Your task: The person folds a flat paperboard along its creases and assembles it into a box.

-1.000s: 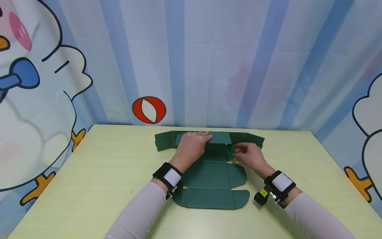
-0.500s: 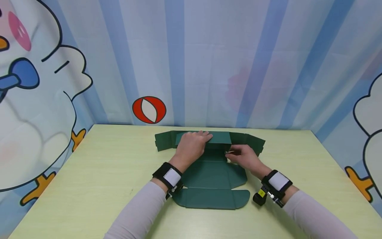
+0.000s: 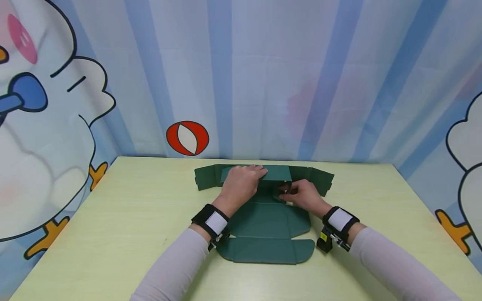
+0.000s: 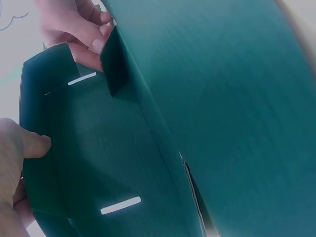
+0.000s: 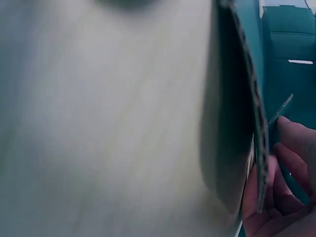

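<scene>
A green cardboard box [image 3: 269,219], partly folded, lies on the table with its far wall raised and its near panels flat. My left hand [image 3: 241,186] grips the top of that far wall; in the left wrist view its thumb [image 4: 37,145] lies on the inner face, fingers behind. At the right end of the wall, my right hand [image 3: 306,196] pinches a small corner flap [image 4: 116,64] bent inward. The right wrist view shows the thumb [image 5: 296,136] against the flap's edge, with other fingers partly hidden by a panel edge.
The pale wooden table [image 3: 132,217] ends at a printed curtain [image 3: 256,83] behind the box. Side wings [image 3: 207,177] of the box spread out to left and right. Two white slots [image 4: 121,205] show in its base.
My right hand has moved left and inward, bending the corner flap in behind the wall's right end. The left hand has stayed in place on the wall.
</scene>
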A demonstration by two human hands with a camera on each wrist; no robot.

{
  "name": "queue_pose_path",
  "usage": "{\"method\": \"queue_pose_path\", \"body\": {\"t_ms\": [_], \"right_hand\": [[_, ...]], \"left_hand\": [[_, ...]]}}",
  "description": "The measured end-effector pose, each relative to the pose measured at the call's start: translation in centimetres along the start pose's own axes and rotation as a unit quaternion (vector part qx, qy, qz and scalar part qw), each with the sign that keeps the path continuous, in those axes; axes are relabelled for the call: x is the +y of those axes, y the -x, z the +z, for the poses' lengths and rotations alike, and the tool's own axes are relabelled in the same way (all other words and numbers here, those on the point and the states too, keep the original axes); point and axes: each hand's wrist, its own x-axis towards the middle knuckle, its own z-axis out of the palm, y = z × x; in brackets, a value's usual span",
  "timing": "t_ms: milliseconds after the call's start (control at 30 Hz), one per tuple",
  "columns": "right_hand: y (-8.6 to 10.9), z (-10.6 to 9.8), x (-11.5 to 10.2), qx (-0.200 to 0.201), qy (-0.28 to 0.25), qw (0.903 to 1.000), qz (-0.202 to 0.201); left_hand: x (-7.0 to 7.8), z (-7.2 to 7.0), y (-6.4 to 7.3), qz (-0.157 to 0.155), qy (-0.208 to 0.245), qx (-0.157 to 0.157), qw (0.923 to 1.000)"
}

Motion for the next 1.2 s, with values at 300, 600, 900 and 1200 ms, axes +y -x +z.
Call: {"method": "queue_pose_path", "body": {"t_ms": [300, 600, 900, 1200], "right_hand": [[-0.33, 0.16, -0.27, -0.013, 0.005, 0.9998, 0.016], [-0.47, 0.44, -0.18, -0.012, -0.008, 0.9992, 0.037], [-0.50, 0.32, 0.05, -0.010, -0.035, 0.9978, 0.056], [-0.06, -0.33, 0.51, -0.034, -0.060, 0.9958, 0.060]], "left_hand": [[0.17, -0.11, -0.14, 0.001, 0.000, -0.002, 1.0000], [0.18, -0.13, -0.21, -0.006, 0.001, -0.009, 0.9999], [0.05, -0.03, -0.27, -0.009, -0.010, -0.016, 0.9998], [0.02, -0.04, -0.41, -0.007, -0.001, -0.018, 0.9998]]}}
